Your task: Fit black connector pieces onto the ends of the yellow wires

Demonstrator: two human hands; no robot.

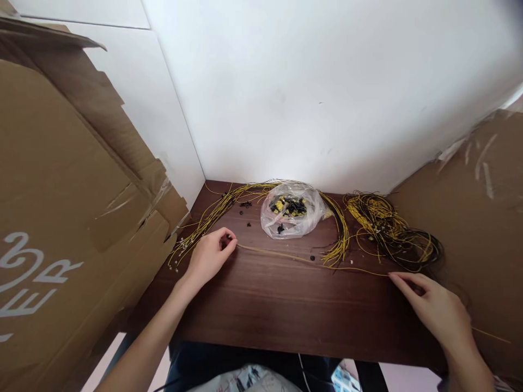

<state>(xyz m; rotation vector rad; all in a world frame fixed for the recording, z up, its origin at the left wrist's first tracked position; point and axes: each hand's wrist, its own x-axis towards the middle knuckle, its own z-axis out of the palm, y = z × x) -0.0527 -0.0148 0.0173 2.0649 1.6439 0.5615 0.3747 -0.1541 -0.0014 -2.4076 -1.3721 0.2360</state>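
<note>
Closest to me is the dark wooden table point(286, 310), big cardboard sheets point(61, 190) either side. Left hand point(210, 256) is pinched shut on one end of a yellow wire point(281, 254) stretched across the top; right hand point(439, 310) lies flat, fingers loosely apart, pressing its far end. I'd keep it taut, clear of the wire bundle point(392, 228) and parts bag point(292, 209).

The table's point(286, 310) near half lies open between both edges. Along the far edge, yellow wire bundles point(212, 218), a plastic bag point(292, 218) and a tangled coil point(392, 231) block passage. Cardboard sheets point(61, 218) wall the left and right edges.
</note>
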